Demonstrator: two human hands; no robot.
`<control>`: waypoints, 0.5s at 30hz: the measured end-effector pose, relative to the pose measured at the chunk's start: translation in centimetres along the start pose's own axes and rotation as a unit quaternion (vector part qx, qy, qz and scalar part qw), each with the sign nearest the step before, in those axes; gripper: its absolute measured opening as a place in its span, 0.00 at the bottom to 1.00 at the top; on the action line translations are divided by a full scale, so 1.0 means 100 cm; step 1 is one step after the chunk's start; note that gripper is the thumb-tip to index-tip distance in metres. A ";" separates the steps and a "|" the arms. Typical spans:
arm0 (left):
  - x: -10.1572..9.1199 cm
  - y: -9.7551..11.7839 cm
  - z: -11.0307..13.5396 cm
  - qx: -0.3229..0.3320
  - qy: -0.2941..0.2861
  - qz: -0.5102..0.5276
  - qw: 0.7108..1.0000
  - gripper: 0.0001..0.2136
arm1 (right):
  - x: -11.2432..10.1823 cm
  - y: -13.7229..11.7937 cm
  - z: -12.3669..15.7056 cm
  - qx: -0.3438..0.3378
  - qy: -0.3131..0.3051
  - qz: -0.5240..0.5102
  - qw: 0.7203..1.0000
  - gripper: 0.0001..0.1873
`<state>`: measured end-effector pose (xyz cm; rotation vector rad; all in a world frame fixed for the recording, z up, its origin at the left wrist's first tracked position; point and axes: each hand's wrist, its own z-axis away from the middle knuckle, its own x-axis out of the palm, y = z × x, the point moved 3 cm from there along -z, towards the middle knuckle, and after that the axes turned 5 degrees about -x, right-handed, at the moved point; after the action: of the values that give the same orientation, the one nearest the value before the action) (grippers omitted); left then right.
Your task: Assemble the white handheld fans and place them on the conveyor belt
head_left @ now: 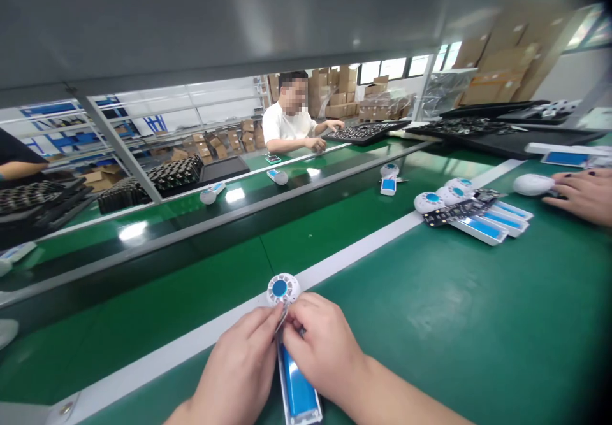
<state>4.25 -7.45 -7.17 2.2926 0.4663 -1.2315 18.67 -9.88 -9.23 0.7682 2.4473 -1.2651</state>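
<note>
In front of me lies a white plastic device housing [300, 387], with a round vented head bearing a blue disc and a long handle with a blue panel inside. My left hand [243, 358] is closed about the left side of its neck, fingertips pressed against it. From the other side my right hand [329, 348] bends over the neck in a pinch. A thin edge shows between the fingertips of both hands, but the piece is mostly hidden.
Several similar housings [480, 227] lie to the right under dark circuit boards [459, 209]. Beyond them a co-worker's hand [586, 194] touches a white housing [533, 185]. A green conveyor belt [229, 259] carries more housings. Another person [291, 122] works across it. A grey shelf [239, 17] hangs overhead.
</note>
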 end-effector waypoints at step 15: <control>-0.056 -0.078 -0.109 -0.235 -0.015 -0.201 0.951 0.32 | 0.011 0.026 -0.017 0.139 0.052 0.025 0.989 0.07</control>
<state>4.60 4.79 0.66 1.8191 1.1271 -1.1711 19.31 -6.90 -10.51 0.9816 2.3405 -1.6073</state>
